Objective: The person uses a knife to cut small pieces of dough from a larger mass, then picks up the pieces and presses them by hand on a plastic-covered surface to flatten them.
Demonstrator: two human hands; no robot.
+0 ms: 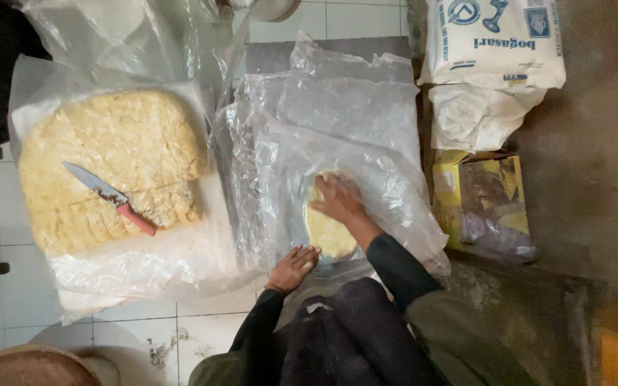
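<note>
A small flat piece of yellow dough [329, 232] lies among clear plastic sheets [337, 121] spread on the floor in front of me. My right hand [337, 199] lies flat, palm down, on the dough's far end, with plastic around it. My left hand [295, 266] rests with fingers spread on the near edge of the plastic, just left of the dough. To the left, a large slab of yellow dough [109, 164] sits on its own plastic wrap. A knife [109, 196] with a red handle lies on top of the slab.
A white printed sack [491, 43] and a crumpled white bag [477, 114] stand at the back right, with a yellow carton [481, 200] below them. White floor tiles [202, 336] show at the bottom left, beside a round brown object [30, 366].
</note>
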